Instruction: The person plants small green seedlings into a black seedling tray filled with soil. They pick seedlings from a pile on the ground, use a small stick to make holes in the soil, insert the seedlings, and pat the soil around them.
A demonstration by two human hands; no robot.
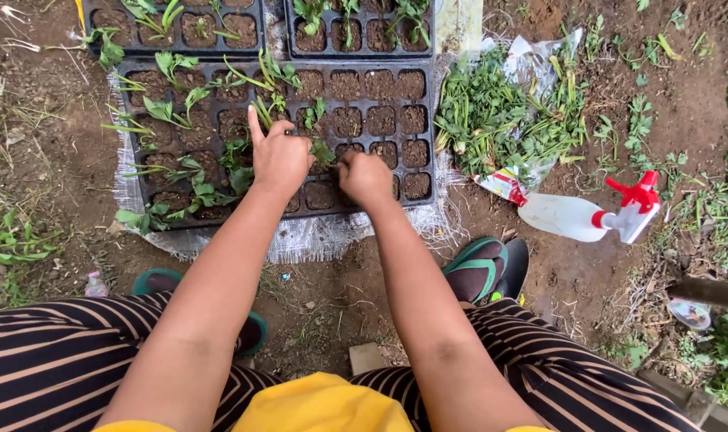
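Hands (280, 160) (366, 178) press seedling (322, 152) beside white-red spray bottle (588, 214).

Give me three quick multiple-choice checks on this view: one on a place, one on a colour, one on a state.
1. Where does the spray bottle lie?
A. Right of the seedling tray
B. Inside the tray
C. On the person's lap

2. What colour is the bottle's trigger head?
A. Blue
B. Red
C. Black

3. How are the tray's right-hand cells?
A. Full of tall plants
B. Soil only
C. Flooded

Key: 1 A, it rests on bare ground right of the tray. 2 B, the nozzle is plainly red. 3 B, seedlings stand only on the left, where the left hand and right hand work.
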